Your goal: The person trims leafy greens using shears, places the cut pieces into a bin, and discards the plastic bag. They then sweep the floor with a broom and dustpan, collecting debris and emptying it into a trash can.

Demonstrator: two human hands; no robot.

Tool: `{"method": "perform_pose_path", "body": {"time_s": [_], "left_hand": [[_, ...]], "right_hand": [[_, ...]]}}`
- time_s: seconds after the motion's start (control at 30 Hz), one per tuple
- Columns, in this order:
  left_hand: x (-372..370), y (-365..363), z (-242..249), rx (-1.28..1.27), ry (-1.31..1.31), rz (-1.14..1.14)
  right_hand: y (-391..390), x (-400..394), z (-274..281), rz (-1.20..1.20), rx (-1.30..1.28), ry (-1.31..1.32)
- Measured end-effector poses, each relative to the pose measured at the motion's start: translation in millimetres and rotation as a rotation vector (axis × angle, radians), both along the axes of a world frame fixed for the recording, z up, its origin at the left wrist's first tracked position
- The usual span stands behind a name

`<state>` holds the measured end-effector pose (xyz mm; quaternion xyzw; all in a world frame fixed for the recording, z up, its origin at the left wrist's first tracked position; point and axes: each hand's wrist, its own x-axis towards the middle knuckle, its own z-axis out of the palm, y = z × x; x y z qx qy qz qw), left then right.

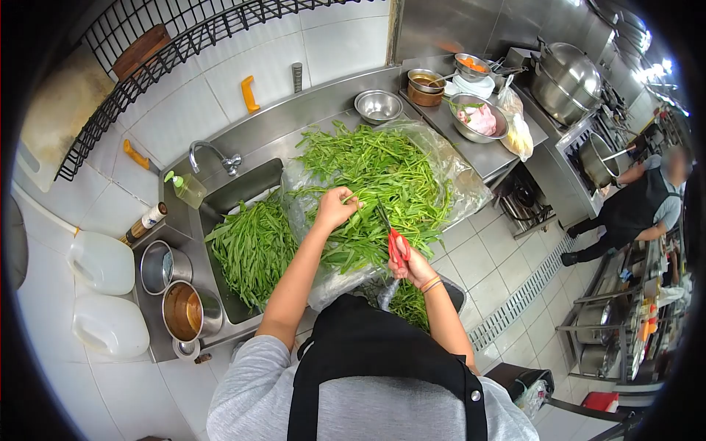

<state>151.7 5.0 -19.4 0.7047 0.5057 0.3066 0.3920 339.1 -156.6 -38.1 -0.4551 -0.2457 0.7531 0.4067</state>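
Note:
A large heap of long-stemmed leafy greens (368, 162), resembling water spinach, lies on a clear plastic sheet (460, 176) over the steel counter. My left hand (337, 209) is closed at the heap's near left side, its fingers pinching stems of the greens. In my right hand (414, 267) are red-handled scissors (398, 248), their dark blades pointing up into the heap. More cut-looking greens (254, 250) fill the sink basin (234, 303) on the left. Below my right wrist, further greens (409, 305) sit in a dark container, partly hidden by my apron.
A faucet (213, 153) and soap bottle (187, 189) stand behind the sink; metal pots (190, 312) and white jugs (110, 327) are at left. At back right are a bowl of raw meat (478, 121) and a steamer (566, 81). A co-worker (636, 198) stands at far right.

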Motion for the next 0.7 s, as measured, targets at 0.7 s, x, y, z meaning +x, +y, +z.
{"method": "perform_pose_path", "body": {"time_s": [0.7], "left_hand": [[-4, 1, -4, -0.023, -0.060, -0.002]], "right_hand": [[-2, 8, -1, 0.026, -0.017, -0.158]]}}
